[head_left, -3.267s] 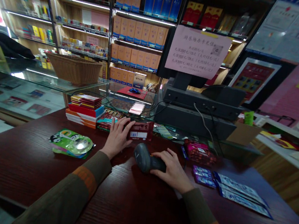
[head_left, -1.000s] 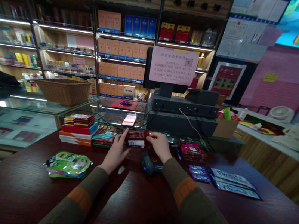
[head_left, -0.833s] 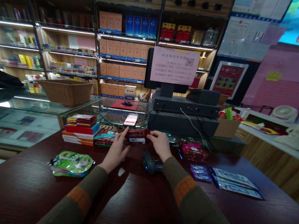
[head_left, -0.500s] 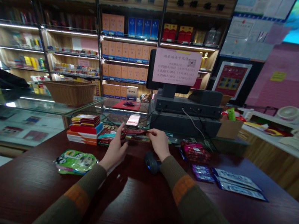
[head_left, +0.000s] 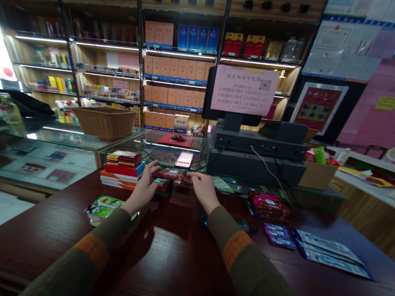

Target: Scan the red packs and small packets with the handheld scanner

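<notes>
Between my hands a dark red snack packet (head_left: pixel 172 174) is stretched out level above the far part of the counter. My left hand (head_left: pixel 141 190) grips its left end, fingers bent around it. At the other end, the fingers of my right hand (head_left: pixel 203 190) pinch the edge. Just beneath lies another packet (head_left: pixel 163 185), partly covered. A stack of small boxes (head_left: pixel 122 170) in red, orange and white stands left of my left hand. Under that forearm is a green panda-printed packet (head_left: pixel 103 209). My right sleeve partly hides a dark handheld device (head_left: pixel 243 225).
Dark red packets (head_left: pixel 269 205), purple packets (head_left: pixel 279 235) and long blue-white packets (head_left: pixel 331 252) lie on the right of the wooden counter (head_left: pixel 162 272). Behind stand a monitor (head_left: pixel 241 92) with a paper sign, a lit phone (head_left: pixel 184 159) and a wicker basket (head_left: pixel 104 122).
My left hand, earlier upright with its fingers apart, has closed on the packet's left end. The packet's broad face now shows more. The view has swung slightly left.
</notes>
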Action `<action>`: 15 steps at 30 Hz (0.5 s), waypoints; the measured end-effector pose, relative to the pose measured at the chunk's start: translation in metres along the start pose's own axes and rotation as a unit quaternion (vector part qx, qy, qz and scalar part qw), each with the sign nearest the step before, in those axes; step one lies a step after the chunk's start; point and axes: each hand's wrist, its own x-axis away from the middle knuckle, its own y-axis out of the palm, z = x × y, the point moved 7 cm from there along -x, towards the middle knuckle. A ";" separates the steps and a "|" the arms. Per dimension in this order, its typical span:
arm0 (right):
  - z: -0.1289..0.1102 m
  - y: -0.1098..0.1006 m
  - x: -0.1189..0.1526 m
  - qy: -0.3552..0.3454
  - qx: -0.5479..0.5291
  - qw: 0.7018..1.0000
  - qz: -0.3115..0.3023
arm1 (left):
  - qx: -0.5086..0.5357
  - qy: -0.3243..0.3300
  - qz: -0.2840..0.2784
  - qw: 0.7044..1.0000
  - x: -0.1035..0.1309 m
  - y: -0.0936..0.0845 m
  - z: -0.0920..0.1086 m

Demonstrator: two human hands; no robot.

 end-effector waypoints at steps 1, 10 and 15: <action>0.000 0.005 0.000 0.005 -0.015 1.000 -0.005 | 0.024 -0.010 -0.007 1.000 -0.001 -0.003 -0.002; -0.005 0.043 0.006 0.009 -0.070 0.997 -0.043 | 0.041 -0.099 -0.003 0.994 0.000 -0.032 -0.009; 0.008 0.068 0.003 0.039 -0.111 0.991 -0.065 | 0.016 -0.108 0.009 0.994 -0.003 -0.040 -0.024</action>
